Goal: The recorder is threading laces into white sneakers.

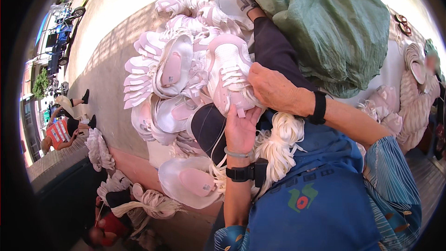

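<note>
A pink and white shoe upper (228, 67) lies over my lap, toe pointing away, with white laces (233, 78) crossing its front. My left hand (241, 129), palm up, grips the upper at its near end by the pink pull tab. Over the right edge of the upper, my right hand (274, 90) has its fingers closed at a lace; the fingertips are partly hidden. A thick bundle of cream laces (281, 142) rests on my blue apron (316, 209), just below my hands.
Many more uppers (174, 67) are heaped beyond and left of my hands. A big green sack (330, 28) stands at the far right. Other people (60, 132) sit at the left, and more uppers (383, 107) lie at the right beside a braided lace bundle (412, 107).
</note>
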Demonstrator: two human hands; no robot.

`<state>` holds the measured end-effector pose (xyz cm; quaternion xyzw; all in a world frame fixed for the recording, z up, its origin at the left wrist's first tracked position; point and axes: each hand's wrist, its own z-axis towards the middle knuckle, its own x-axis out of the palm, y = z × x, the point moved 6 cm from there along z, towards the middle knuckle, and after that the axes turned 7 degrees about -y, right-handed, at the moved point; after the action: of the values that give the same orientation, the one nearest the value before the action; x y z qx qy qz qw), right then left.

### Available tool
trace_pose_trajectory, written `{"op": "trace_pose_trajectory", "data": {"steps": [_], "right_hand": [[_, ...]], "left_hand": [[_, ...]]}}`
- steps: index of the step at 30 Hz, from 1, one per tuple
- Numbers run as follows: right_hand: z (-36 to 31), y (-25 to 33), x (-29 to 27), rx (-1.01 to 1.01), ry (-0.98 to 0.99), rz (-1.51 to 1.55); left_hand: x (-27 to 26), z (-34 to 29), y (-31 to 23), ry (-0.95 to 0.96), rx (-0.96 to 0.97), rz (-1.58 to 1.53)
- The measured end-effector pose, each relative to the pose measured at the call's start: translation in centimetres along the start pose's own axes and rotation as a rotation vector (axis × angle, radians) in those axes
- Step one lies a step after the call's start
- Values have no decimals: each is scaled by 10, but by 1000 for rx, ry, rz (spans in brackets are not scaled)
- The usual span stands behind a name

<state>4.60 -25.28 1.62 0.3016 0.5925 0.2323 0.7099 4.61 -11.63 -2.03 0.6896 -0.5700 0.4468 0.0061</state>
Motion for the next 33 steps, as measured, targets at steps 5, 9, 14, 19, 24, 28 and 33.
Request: {"op": "trace_pose_trajectory", "data": {"steps": [5, 9, 14, 19, 24, 28, 33], "right_hand": [[1, -5, -10, -44, -89, 104], [2, -5, -26, 185, -45, 524], [2, 7, -27, 143, 121, 482], [-7, 53, -49, 126, 402, 493], [-40, 64, -76, 106, 859, 628], [-57, 81, -119, 83, 1014, 1108], [-54, 117, -91, -239, 721, 679]], "left_hand": [[0, -6, 0, 21, 66, 126], [-2, -6, 1, -10, 117, 169], [1, -2, -10, -28, 152, 127], [-1, -10, -17, -159, 205, 203], [-6, -7, -26, -162, 242, 55], [-13, 2, -46, -132, 190, -131], [-11, -4, -39, -127, 156, -103]]}}
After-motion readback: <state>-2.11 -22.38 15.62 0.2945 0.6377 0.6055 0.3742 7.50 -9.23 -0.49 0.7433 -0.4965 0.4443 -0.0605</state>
